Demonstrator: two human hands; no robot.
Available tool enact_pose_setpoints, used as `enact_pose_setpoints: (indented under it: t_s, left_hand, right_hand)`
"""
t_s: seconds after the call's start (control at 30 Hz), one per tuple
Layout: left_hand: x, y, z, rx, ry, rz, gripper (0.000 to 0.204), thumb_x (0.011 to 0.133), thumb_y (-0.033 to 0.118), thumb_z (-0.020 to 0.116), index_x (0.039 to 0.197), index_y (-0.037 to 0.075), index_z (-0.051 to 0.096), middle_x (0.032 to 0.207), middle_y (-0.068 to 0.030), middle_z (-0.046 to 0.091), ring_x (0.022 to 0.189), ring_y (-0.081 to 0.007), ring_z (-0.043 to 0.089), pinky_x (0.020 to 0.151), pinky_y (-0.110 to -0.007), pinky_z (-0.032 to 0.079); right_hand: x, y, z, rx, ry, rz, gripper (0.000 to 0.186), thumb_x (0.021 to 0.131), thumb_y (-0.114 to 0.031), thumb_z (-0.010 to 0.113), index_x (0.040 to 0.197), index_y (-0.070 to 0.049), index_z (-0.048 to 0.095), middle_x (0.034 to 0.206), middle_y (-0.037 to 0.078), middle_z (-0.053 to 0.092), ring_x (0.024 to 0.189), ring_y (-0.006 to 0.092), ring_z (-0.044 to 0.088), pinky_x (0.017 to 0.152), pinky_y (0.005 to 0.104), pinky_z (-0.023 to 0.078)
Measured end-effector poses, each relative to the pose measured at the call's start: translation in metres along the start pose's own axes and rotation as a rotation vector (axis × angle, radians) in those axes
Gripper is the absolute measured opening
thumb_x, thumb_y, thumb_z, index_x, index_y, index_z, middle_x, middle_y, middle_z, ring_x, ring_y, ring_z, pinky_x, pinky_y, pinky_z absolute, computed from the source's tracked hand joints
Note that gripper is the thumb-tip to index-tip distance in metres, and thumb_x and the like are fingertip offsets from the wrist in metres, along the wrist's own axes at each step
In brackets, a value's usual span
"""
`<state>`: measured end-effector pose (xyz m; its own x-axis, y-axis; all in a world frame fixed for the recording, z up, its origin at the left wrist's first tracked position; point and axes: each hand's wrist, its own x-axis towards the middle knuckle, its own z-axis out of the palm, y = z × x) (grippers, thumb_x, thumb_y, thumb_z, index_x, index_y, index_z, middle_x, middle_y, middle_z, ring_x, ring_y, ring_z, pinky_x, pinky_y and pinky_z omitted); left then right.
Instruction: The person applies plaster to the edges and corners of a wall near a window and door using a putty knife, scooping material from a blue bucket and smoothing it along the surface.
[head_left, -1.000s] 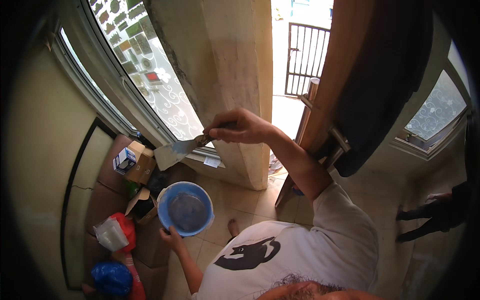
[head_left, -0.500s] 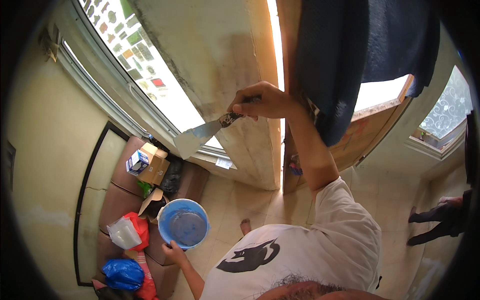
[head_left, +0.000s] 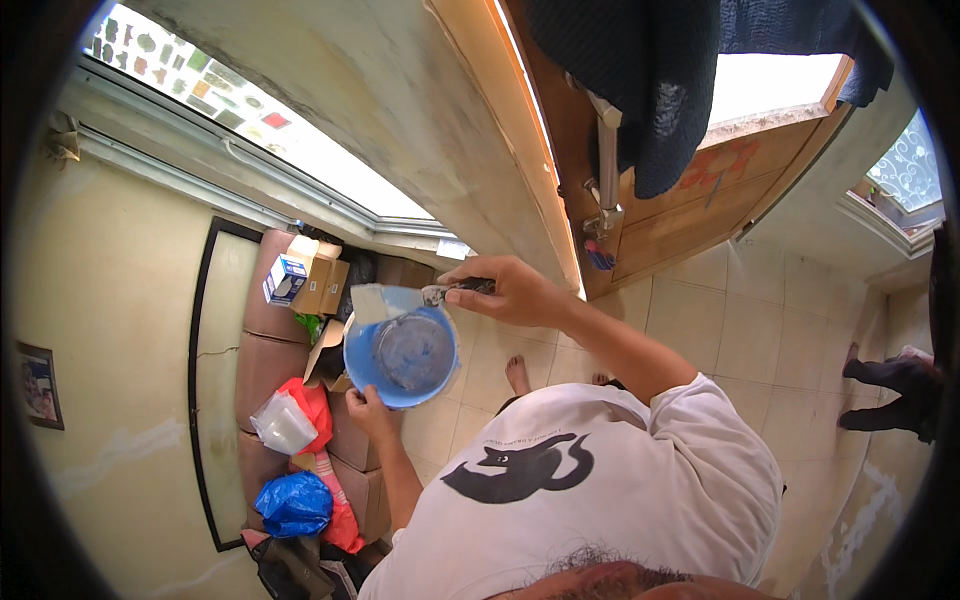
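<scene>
My left hand [head_left: 369,409] grips the near rim of a round blue bucket [head_left: 439,357], holding it up in front of my body. Greyish paste [head_left: 412,352] coats the bottom of the bucket. My right hand [head_left: 512,289] is closed round the dark, smeared handle of a putty knife [head_left: 385,302]. The knife's wide blade points left and lies over the far rim of the bucket; whether it touches the rim I cannot tell. Pale paste marks the blade.
Ahead are a stained wall section [head_left: 400,130] and a wooden door [head_left: 690,200] with a dark cloth [head_left: 640,90] over it. To the left, a brown sofa [head_left: 262,330] carries boxes and bags, including a blue bag [head_left: 295,503]. Another person's legs [head_left: 890,390] show at the right.
My right hand has come down from the wall with the putty knife to the bucket's far rim. The bucket has risen and shifted right in view. The view has turned as well.
</scene>
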<state>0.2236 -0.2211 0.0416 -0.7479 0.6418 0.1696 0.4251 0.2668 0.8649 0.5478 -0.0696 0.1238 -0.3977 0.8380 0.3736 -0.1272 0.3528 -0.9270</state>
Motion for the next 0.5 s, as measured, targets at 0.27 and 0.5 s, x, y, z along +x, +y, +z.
enact_pose_setpoints:
  t_s: [0.27,0.5]
  left_hand:
    - [-0.013,-0.005,0.021,0.002,-0.096,0.005,0.015,0.086,0.013,0.061,0.078,0.002,0.054,0.069,-0.0009,0.052,0.061,-0.0107,0.045,0.056,-0.028,0.040]
    - [-0.011,-0.015,0.028,0.058,-0.107,0.039,0.016,0.086,0.014,0.062,0.079,0.001,0.055,0.069,-0.0007,0.051,0.061,-0.0106,0.045,0.057,-0.029,0.041]
  right_hand:
    - [0.001,-0.059,-0.095,-1.087,-0.151,-0.136,0.049,0.088,-0.047,0.068,0.080,0.001,0.063,0.081,0.015,0.062,0.083,0.0300,0.061,0.077,0.0418,0.049]
    - [0.004,-0.054,-0.142,-1.530,-0.252,-0.445,0.053,0.094,-0.052,0.057,0.082,-0.001,0.065,0.080,0.011,0.064,0.089,0.0264,0.060,0.094,0.0362,0.045]
